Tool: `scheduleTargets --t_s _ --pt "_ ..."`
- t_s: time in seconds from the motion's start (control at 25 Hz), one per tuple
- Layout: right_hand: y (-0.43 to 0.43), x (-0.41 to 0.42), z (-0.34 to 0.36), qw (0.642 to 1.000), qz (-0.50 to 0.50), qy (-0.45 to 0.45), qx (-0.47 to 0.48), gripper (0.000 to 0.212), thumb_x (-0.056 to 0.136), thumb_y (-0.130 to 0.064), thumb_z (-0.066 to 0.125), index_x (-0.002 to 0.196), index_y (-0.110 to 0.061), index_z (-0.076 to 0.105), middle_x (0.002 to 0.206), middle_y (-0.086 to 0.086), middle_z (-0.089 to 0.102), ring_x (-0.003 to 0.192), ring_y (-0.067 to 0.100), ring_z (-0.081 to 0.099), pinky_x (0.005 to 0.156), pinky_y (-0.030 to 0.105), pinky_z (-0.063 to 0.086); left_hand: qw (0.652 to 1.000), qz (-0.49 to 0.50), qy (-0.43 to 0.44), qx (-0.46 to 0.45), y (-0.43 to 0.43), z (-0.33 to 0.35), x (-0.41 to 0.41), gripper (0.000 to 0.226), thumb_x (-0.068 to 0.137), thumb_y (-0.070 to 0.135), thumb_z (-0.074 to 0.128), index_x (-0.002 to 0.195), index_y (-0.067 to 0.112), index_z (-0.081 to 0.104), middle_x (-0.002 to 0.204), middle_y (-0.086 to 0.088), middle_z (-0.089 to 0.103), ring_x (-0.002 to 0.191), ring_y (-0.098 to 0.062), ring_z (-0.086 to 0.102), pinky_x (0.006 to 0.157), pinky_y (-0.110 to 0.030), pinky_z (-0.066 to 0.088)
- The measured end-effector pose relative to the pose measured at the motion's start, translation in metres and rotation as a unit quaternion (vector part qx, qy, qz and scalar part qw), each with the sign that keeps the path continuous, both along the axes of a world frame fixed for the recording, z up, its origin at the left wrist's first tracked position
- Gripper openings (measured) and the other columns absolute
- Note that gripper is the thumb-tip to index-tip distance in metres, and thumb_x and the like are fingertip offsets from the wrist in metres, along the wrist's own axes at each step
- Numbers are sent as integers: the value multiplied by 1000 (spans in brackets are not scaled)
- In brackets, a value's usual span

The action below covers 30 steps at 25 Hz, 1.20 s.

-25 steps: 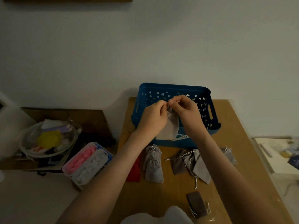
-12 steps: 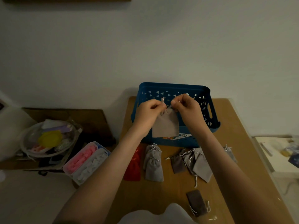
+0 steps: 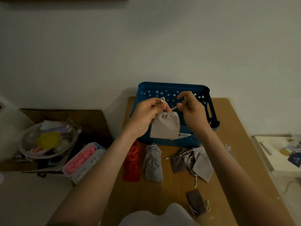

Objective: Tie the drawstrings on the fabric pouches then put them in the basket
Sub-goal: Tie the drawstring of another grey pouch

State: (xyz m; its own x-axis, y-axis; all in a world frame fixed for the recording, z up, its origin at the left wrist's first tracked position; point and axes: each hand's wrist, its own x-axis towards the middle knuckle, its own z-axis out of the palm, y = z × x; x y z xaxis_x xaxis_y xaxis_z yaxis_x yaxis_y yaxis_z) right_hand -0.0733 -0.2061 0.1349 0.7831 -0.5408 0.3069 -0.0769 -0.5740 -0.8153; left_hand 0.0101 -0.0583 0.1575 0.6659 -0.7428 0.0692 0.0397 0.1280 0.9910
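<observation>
Half a second ago the two hands sat close together at the flat, open mouth of the held pouch; now they have drawn apart and that mouth is pulled into tight pleats. The left hand [image 3: 145,115] has its fingers curled, pinching the drawstring [image 3: 162,100], a small pale loop of which stands up above its fingertips. Just to its right the pouch [image 3: 165,126] hangs in the air in front of the near wall of the blue basket [image 3: 172,86], above the table [image 3: 231,128] and touching neither. Its long axis runs close to vertical, with the gathered mouth up and the square bottom edge down. It is soft pale grey cloth, narrow at the puckered neck and wider below, with a silvery-white cord. The right hand [image 3: 190,110] has moved off to the right; thumb and forefinger pinch the other end of the cord, which runs taut from the neck up to the fingers, while the remaining fingers are loosely bent. On the table below, from left to right, lie a red pouch [image 3: 132,162], two grey pouches [image 3: 153,167] overlapping, a heap of grey and brown pouches [image 3: 195,160] with loose strings, and a dark brown pouch [image 3: 196,202] nearer the person.
</observation>
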Motion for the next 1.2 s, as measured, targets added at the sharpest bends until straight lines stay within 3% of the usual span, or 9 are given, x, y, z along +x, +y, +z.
scheduleTargets --t_s 0.2,0.4,0.6,0.72,0.84,0.96,1.04,1.12,1.2 --pt "-15 1 -5 991 23 89 -96 25 98 -6 45 80 -3 63 83 7 52 74 19 47 62 24 29 992 24 -10 120 -1 -3 5 20 97 16 51 84 15 66 60 5 57 48 1 43 51 -13 36" --pt "-11 -8 -3 989 41 107 93 36 102 -24 39 71 -10 49 70 4 50 67 14 49 65 28 38 986 68 -35 151 0 -14 8 18 96 14 52 83 14 65 66 4 59 52 3 49 53 -13 41" --pt "-5 -14 -2 955 165 19 245 24 100 -14 44 79 -13 55 72 -9 58 68 4 53 62 17 40 982 111 -35 151 -6 -25 5 20 97 13 50 83 15 64 71 3 62 61 -2 56 60 -17 46" --pt "0 -13 -2 935 221 8 277 18 98 -11 45 84 -10 56 74 -8 59 70 6 53 63 17 41 982 114 -34 146 -10 -24 2 16 97 14 50 88 13 64 75 2 64 66 -5 58 61 -18 46" --pt "4 -10 -6 949 170 27 264 6 98 -8 48 96 -11 54 73 2 56 65 7 54 61 21 42 948 131 -231 177 -7 -14 0 15 96 18 54 94 10 66 80 4 66 64 0 57 59 -12 43" --pt "6 -11 -5 952 128 24 276 13 98 -9 48 110 -11 53 67 3 50 57 10 48 55 23 39 812 152 -529 194 -6 0 0 13 93 15 58 99 7 67 83 1 65 76 -14 58 63 -25 45" --pt "10 -10 0 940 186 25 284 14 98 -8 46 107 -9 57 67 0 49 55 9 43 53 21 37 740 148 -639 146 -11 5 1 13 88 8 61 99 5 67 84 -6 68 80 -23 61 64 -32 49" --pt "18 -9 5 923 250 28 290 15 99 -7 44 91 -7 57 68 0 50 55 9 41 54 20 36 729 139 -662 108 -18 8 0 17 87 10 55 96 4 68 83 -8 69 80 -24 61 68 -26 45" --pt "23 -5 7 921 251 21 297 23 99 -7 43 79 -8 55 64 -4 52 54 8 40 53 19 35 766 149 -618 95 -19 10 -2 23 89 16 48 93 4 68 84 -7 68 82 -23 60 71 -23 39"
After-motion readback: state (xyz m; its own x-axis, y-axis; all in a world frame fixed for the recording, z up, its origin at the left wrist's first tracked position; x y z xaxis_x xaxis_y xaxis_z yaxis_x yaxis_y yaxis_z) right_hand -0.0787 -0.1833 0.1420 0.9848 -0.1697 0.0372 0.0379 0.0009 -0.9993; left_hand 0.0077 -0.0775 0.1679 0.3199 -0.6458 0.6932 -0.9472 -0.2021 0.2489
